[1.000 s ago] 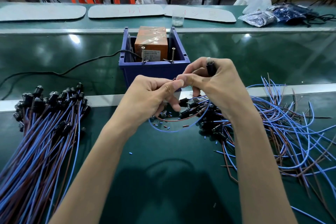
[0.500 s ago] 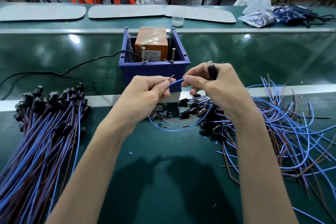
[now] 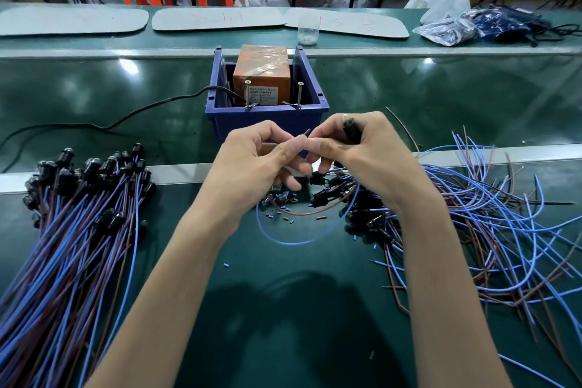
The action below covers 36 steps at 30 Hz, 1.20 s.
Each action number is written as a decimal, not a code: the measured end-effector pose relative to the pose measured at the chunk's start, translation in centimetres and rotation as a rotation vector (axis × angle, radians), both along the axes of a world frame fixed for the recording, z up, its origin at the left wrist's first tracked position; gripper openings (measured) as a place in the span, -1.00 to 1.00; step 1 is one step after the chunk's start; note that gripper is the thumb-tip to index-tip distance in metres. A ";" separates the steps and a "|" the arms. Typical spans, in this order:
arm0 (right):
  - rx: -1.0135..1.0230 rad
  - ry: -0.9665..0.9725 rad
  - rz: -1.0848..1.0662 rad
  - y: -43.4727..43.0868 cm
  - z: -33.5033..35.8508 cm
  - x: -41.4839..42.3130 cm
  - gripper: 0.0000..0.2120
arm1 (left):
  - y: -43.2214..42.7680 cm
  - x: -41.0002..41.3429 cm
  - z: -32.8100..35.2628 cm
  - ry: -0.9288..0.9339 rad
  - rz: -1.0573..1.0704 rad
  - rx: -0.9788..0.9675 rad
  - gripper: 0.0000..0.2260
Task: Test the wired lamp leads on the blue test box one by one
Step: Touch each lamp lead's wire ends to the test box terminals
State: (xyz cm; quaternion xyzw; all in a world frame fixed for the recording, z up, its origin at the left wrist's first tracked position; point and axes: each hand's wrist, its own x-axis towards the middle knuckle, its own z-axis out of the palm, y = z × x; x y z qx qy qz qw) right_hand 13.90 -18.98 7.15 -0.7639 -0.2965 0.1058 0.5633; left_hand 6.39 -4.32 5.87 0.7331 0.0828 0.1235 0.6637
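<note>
Test box as reference: block sits inside it, two screws stand at its front rim, cable exits its left side. Bundled leads lie front-left of it, loose leads front-right. Left hand and right hand meet just in front of it, pinching one lead. Cup sits behind it, bags behind-right.

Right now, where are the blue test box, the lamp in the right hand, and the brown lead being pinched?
blue test box (image 3: 233, 120): head view, front wall.
lamp (image 3: 351, 131): head view, black body in the right hand (image 3: 371, 161).
brown lead (image 3: 306, 133): head view, free tip above the left hand (image 3: 252, 161).
</note>
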 end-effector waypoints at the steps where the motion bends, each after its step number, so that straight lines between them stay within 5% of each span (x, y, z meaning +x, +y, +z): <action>1: -0.002 -0.005 -0.004 0.2 -0.1 0.0 -0.90 | 0.1 0.0 0.0 0.002 0.007 0.016 -0.87; 20: -0.267 0.073 -0.218 2.9 -0.8 -0.8 -0.70 | 1.0 -0.4 0.4 0.161 0.161 0.472 -0.82; 36: -0.151 0.146 -0.312 1.8 -1.4 0.7 -0.74 | 1.3 -3.0 3.7 0.029 0.374 0.741 -0.81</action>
